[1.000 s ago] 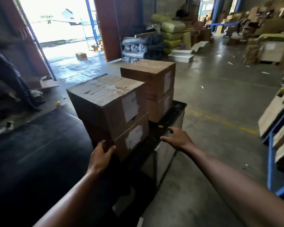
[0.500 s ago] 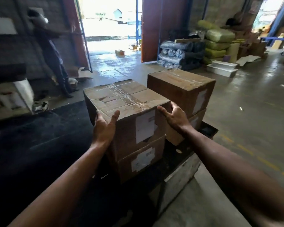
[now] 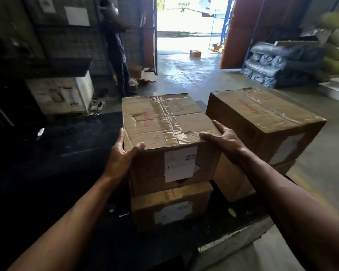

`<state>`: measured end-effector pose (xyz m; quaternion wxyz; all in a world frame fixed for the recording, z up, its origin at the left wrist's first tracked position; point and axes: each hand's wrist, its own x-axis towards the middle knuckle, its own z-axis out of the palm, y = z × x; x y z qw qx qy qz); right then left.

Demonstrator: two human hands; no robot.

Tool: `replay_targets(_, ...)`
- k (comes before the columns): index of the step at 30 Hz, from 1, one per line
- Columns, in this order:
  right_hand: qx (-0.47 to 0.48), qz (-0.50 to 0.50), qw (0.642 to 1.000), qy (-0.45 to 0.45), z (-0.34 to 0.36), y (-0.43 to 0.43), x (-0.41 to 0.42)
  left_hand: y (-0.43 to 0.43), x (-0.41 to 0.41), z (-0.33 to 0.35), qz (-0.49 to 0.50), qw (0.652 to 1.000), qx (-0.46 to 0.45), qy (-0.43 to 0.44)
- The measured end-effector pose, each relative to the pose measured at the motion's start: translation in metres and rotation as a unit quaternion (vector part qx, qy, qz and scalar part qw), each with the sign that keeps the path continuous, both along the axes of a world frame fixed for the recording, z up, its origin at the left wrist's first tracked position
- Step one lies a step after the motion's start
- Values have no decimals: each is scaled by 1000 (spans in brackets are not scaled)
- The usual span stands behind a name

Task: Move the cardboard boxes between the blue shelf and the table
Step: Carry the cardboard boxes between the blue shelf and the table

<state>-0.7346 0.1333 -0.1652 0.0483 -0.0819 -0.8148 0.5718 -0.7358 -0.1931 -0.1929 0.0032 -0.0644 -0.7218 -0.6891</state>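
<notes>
- Squarely in front, the near top box [image 3: 164, 124] sat on a lower box [image 3: 170, 208], the pair stacked on the dark table [image 3: 67, 173].
- The left hand [image 3: 119, 159] gripped the box's near-left corner. Its thumb was hooked over the front top edge and its fingers were pressed flat up the left side.
- The right hand [image 3: 225, 139] clamped the near-right top edge, with the thumb lying on the lid and the fingers wrapped down the right side, in the gap beside the second stack [image 3: 262, 122].
- That second stack, also two boxes high, stood just to the right on the same table, turned at an angle.
- A white label [image 3: 180, 163] faced the camera on the gripped box, its lower edge peeling. Clear tape crossed the lid.
- Farther back, a person [image 3: 115, 45] stood by the open doorway. A small carton [image 3: 195, 53] lay on the wet floor there, and wrapped rolls [image 3: 272, 63] were piled at the right.
</notes>
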Motion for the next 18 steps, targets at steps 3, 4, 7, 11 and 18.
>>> replay_targets(3,-30,5,1000,-4,-2,1,-2,4,4,0,6,1000,20,-14)
replay_targets(4,-40,2,999,-2,-2,0,-1,5,5,0,10,999,27,-15)
replay_targets(7,-59,1,998,5,3,-7,9,8,9,5,20,999,44,-17)
replay_targets(11,-65,-23,997,17,7,-16,38,2,19,14,4,999,42,2)
replay_targets(18,-55,-109,990,66,33,-68,134,-37,51,30,-52,994,56,77)
